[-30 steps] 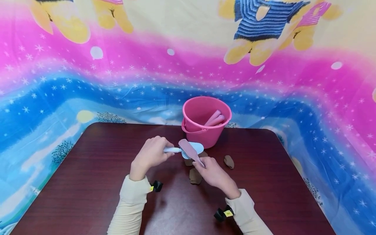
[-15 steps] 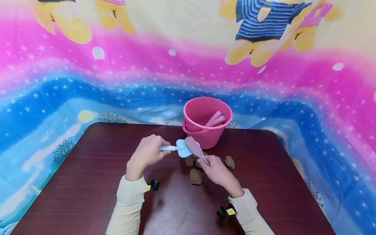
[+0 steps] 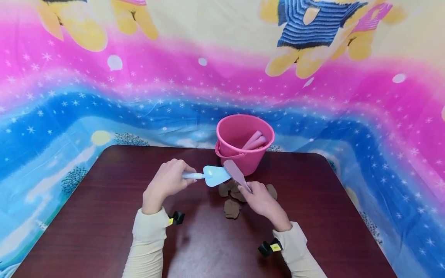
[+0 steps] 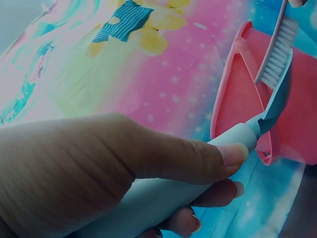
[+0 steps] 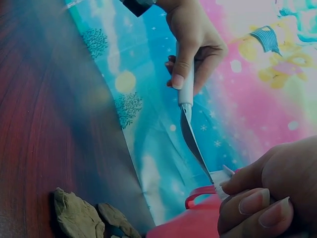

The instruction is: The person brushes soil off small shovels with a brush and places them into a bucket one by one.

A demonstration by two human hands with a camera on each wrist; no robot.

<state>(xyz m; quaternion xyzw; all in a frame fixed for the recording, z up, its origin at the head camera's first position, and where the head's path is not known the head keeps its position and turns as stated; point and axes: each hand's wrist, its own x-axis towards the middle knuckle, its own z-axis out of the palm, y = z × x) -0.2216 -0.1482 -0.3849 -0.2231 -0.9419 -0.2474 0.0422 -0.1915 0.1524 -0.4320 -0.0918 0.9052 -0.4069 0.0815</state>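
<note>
My left hand (image 3: 168, 179) grips the pale handle of a light blue toy trowel (image 3: 214, 175), its blade pointing right. In the left wrist view the thumb lies along that handle (image 4: 168, 198). My right hand (image 3: 262, 199) holds a mauve brush (image 3: 235, 173) by its handle. White bristles (image 4: 278, 54) touch the trowel's blade near the tip. Beneath the tools, several brown clay lumps (image 3: 231, 209) lie on the table; the right hand partly covers some of them.
A pink bucket (image 3: 245, 162) stands just behind the tools, with pink handles (image 3: 255, 141) sticking up inside and its bail hanging at the front. The dark wooden table (image 3: 114, 200) ends at a printed cloth backdrop (image 3: 167, 104).
The left hand has drawn the trowel leftward, while the right hand has shifted slightly right with the brush. The bristles have passed along the blade to its tip.
</note>
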